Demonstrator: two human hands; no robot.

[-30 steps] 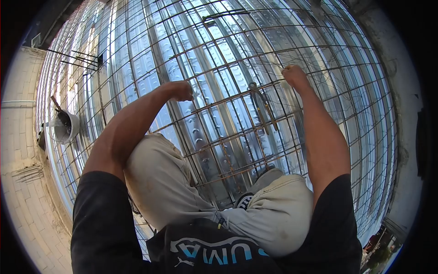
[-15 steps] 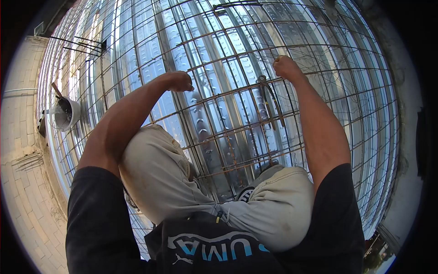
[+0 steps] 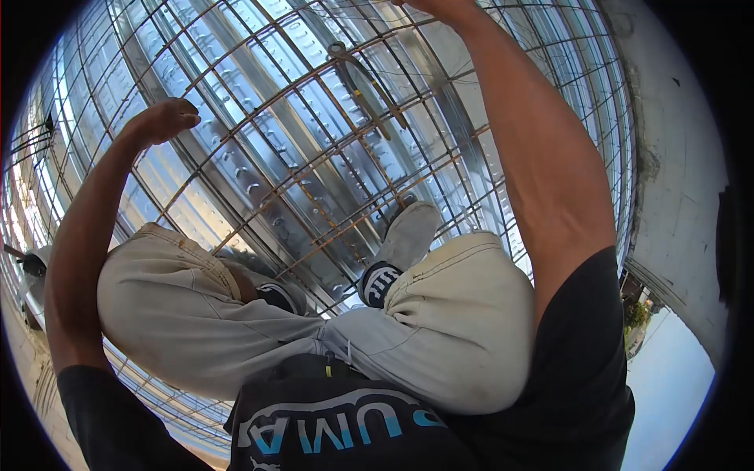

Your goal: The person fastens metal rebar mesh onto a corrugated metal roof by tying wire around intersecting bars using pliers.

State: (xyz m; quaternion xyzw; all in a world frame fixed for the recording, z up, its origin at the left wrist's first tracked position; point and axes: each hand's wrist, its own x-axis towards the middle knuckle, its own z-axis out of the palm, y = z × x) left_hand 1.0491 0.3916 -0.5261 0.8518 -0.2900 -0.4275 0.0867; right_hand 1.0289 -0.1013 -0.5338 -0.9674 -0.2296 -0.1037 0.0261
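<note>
My left hand [image 3: 162, 122] hovers over the rebar mesh [image 3: 271, 104] with its fingers curled closed; whatever it may hold does not show. At the top edge, my right hand [image 3: 444, 8] is partly cut off by the frame. Its visible part looks closed, and I cannot make out anything in it. Thin loose wires [image 3: 463, 77] lie near my right forearm. A pair of end-cutting nippers [image 3: 365, 90] lies on the mesh between my hands, jaws away from me and handles slightly spread.
Shiny ribbed metal decking [image 3: 236, 169] spreads beneath the mesh. My shoes [image 3: 379, 284] are on the bars close to my body. A bucket [image 3: 35, 275] stands at the far left, partly behind my arm. A concrete ledge [image 3: 675, 180] borders the right side.
My view has turned and shifted. My hands are farther apart, the left toward the left side and the right up to the top edge. The nippers still lie on the mesh.
</note>
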